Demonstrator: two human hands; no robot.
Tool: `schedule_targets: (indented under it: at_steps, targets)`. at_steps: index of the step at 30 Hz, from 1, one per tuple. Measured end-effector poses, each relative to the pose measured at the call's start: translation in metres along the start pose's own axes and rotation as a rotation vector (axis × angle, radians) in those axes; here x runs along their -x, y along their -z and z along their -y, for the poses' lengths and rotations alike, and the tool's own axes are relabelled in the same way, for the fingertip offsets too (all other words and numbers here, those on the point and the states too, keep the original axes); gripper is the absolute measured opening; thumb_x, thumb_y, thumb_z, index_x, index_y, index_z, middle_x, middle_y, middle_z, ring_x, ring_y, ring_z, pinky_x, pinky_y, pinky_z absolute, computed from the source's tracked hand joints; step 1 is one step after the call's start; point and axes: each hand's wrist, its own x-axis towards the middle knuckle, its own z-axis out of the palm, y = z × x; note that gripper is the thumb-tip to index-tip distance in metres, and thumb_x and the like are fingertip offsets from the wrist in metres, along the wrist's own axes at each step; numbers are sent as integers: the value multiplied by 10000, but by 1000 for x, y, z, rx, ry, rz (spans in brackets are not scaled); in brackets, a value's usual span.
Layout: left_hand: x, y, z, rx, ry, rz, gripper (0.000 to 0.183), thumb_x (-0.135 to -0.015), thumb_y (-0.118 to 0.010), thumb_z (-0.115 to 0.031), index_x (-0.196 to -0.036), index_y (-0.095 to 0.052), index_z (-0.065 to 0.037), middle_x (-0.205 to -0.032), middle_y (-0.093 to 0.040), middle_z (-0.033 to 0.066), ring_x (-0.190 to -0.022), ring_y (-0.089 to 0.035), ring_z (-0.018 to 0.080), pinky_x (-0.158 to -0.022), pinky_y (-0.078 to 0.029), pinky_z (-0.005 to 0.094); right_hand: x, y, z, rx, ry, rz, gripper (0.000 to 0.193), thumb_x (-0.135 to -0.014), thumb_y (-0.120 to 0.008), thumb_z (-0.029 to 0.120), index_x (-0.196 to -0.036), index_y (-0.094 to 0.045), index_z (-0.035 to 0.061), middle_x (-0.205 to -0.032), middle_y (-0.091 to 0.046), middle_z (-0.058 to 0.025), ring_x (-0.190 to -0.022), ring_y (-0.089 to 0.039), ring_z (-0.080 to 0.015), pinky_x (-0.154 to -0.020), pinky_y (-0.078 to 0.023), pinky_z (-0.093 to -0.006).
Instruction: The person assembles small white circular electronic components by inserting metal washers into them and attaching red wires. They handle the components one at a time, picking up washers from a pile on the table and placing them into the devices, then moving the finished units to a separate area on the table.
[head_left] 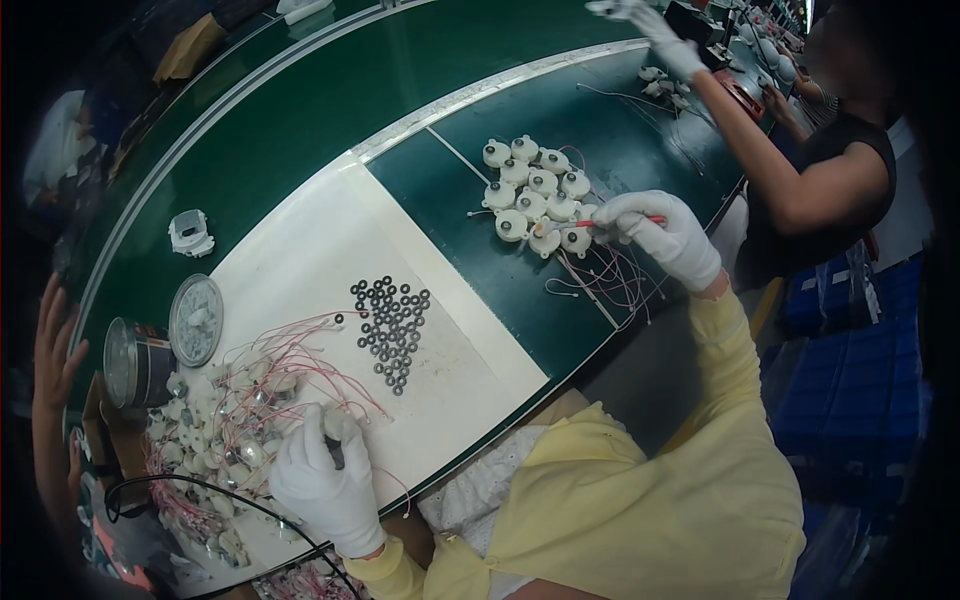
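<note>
A green table (480,275) is partly covered by a white sheet (285,255). By the left hand (325,492), a pale round part (336,424) is pinched between bent fingers and thumb, beside a pile of wired parts (225,415). By the right hand (668,238), a thin red stick (583,225) is gripped, fingers curled tight; its tip is held over or against the white round parts (542,181), which cannot be told. Between the small dark rings (393,330) and the sheet's right edge, a white strip is left for moving.

A green workbench (430,195) and heaped wired parts (245,450) show a factory.
</note>
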Motion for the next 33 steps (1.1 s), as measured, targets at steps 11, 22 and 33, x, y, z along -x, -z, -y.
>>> schedule_targets:
  at_steps: [11,22,33]
  targets:
    - [-1,1,0,1,1,22,370,-878,-815,-224,-1196,-698,-76,-932,-693,69,-779,-636,297,-701,-503,439,2,1,-1,133,80,31,220,-1004,-563,19,-1083,-754,-54,-1002,-792,-148,-901,-754,-187,-845,-601,-308]
    - [-3,0,-1,-4,-48,-33,382,-863,-830,-207,-1188,-684,-70,-851,-659,59,-712,-612,288,-643,-487,428,27,19,-8,136,116,-64,245,-960,-550,-30,-1099,-749,-61,-1063,-787,-145,-951,-754,-192,-874,-596,-316]
    - [2,5,-2,-14,77,103,393,-875,-811,-242,-1223,-730,-79,-1007,-747,87,-867,-675,313,-776,-531,457,30,18,-20,100,118,-18,239,-985,-553,-8,-1114,-753,-29,-1038,-782,-129,-954,-738,-190,-872,-574,-321]
